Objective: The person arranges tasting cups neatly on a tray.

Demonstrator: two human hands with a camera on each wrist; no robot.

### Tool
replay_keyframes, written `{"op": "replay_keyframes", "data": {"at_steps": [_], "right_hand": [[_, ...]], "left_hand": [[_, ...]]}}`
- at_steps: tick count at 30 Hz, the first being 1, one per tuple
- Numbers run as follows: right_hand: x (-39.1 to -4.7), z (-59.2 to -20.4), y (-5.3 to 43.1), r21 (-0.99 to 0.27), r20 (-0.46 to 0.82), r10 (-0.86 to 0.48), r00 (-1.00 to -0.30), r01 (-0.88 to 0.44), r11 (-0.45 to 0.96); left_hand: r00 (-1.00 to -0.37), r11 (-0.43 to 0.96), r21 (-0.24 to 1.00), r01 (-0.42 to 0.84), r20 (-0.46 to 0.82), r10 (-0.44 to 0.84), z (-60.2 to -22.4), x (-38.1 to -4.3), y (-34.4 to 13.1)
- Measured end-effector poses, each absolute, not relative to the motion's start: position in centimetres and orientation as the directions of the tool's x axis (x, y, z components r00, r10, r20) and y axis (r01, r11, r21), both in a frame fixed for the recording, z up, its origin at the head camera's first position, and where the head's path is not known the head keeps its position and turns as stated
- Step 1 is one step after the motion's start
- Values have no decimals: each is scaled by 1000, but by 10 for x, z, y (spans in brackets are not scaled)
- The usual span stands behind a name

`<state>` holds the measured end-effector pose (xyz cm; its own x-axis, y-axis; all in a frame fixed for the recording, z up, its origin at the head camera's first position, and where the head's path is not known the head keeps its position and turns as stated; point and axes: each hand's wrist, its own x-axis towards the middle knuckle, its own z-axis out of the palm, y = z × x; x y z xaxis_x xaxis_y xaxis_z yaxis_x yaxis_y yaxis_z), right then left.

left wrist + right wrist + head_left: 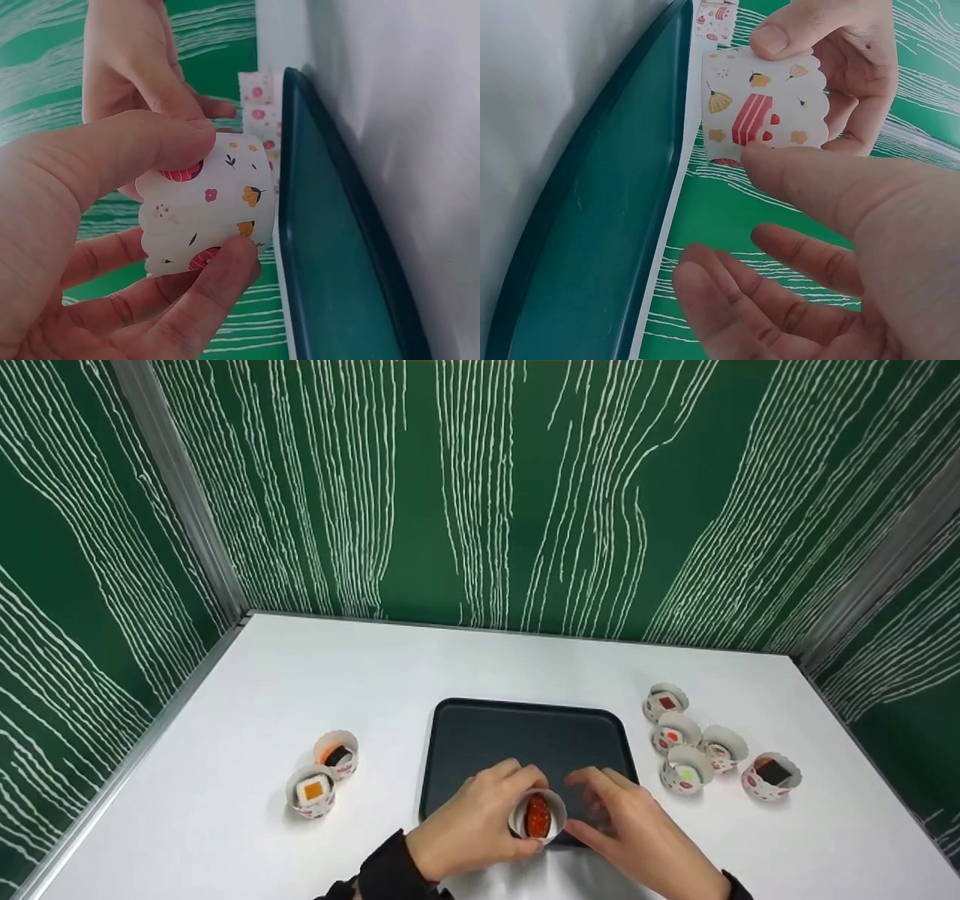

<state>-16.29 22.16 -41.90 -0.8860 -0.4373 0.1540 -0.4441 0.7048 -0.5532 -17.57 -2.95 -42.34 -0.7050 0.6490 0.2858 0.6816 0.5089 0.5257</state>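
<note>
My left hand (480, 821) grips a printed paper cupcake cup (214, 199) between thumb and fingers, above the near edge of a dark tray (525, 735). Inside the cup lies a piece of sushi (538, 816) topped with red roe and wrapped in a dark band. Just right of the cup is my right hand (626, 817), its fingers spread and loosely bent. In the right wrist view its thumb overlaps the cup's side; whether it touches cannot be told. Nothing sits between the right thumb and fingers.
Left of the tray stand two paper cups with sushi, one orange-and-black (337, 754), one white with an orange square (311, 791). Several similar cups, including one with a dark piece (772, 777), stand to the right. Green panels with white lines (420, 510) border the white table (360, 660).
</note>
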Motion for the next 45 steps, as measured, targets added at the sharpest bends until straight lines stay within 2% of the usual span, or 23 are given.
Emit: {"op": "replay_keyframes", "data": {"at_steps": [12, 29, 45], "right_hand": [[-159, -424, 219, -608, 218, -514, -830, -528, 593], [-161, -422, 219, -696, 161, -520, -839, -469, 543], [-161, -418, 220, -725, 156, -519, -840, -454, 517]], "left_hand": [[-697, 504, 511, 696, 316, 643, -429, -175, -27], [-661, 459, 507, 730, 352, 662, -432, -176, -26], [-693, 394, 639, 661, 318, 648, -429, -182, -30]]}}
